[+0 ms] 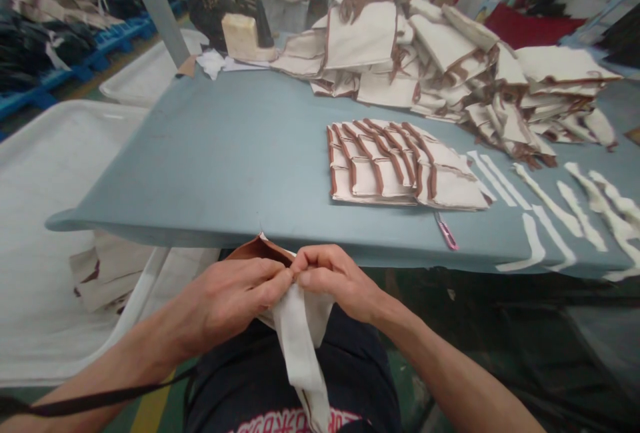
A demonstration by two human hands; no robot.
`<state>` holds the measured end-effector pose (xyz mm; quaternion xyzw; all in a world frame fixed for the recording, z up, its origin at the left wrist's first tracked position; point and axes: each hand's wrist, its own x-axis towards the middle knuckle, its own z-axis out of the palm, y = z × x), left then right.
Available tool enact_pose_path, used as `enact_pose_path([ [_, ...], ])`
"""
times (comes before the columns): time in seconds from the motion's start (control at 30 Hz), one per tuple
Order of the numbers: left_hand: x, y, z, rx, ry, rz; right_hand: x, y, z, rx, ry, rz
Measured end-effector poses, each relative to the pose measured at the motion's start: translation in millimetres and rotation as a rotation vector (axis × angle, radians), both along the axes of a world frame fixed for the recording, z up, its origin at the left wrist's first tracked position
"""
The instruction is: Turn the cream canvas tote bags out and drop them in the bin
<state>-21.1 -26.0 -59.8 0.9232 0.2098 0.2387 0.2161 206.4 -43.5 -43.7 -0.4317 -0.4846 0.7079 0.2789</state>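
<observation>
Close to my body, just below the table's front edge, a cream fabric piece with a brown lining (306,326) is pinched in both hands. My left hand (235,296) grips it with thumb and forefinger from the left. From the right, my right hand (340,283) pinches the same fabric, and the fingertips of both hands nearly meet. A long cream strip hangs down from between them over my dark apron. The brown inside shows above my left fingers. What exactly lies under the fingertips is hidden.
On the blue-grey table (225,146) lie an overlapping stack of brown-edged cream pieces (380,160), a big fabric heap (370,36), a small pink-handled tool (447,232) and several cream strips (550,213). White tubs (75,153) stand left, one holding folded fabric (113,266).
</observation>
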Motion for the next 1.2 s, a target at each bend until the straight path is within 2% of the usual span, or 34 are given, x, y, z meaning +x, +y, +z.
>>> enact_pose_path([
  [0.07,2,2,-0.4,0.072,-0.022,-0.015,-2,2,-3.1,0.008,0.0,-0.029],
  [0.17,7,1,3.5,0.065,-0.093,-0.017,-4,3,-6.6,0.022,-0.023,-0.054],
  [0.23,9,0,9.6,-0.04,-0.143,0.041,-2,1,-4.4,0.044,-0.031,-0.036],
  [0.3,8,0,18.2,-0.218,-0.148,0.091,0,-2,1.7,0.097,-0.055,-0.009],
  [0.37,5,4,27.8,-0.379,-0.117,0.068,2,-5,9.3,0.196,-0.111,0.01],
  [0.43,3,8,36.2,-0.467,-0.085,0.006,4,-6,15.7,0.339,-0.173,0.012],
  [0.53,3,14,41.3,-0.458,-0.044,-0.027,4,-7,19.2,0.543,-0.215,0.007],
  [0.6,5,15,38.5,-0.382,-0.026,-0.034,4,-7,17.6,0.617,-0.227,-0.002],
  [0.7,9,13,28.9,-0.182,-0.017,-0.015,6,-7,11.7,0.603,-0.225,-0.017],
  [0.77,10,12,23.0,-0.119,-0.035,0.014,6,-6,7.1,0.564,-0.204,-0.023],
  [0.87,10,13,19.2,-0.267,-0.069,0.038,8,-7,1.8,0.571,-0.175,-0.024],
  [1.0,8,18,23.5,-0.503,-0.074,-0.015,11,-9,0.9,0.604,-0.156,0.012],
  [1.07,10,19,27.8,-0.533,-0.054,-0.039,13,-10,2.2,0.631,-0.152,0.035],
  [1.2,16,18,37.2,-0.473,-0.03,-0.034,13,-11,4.5,0.738,-0.183,0.034],
])
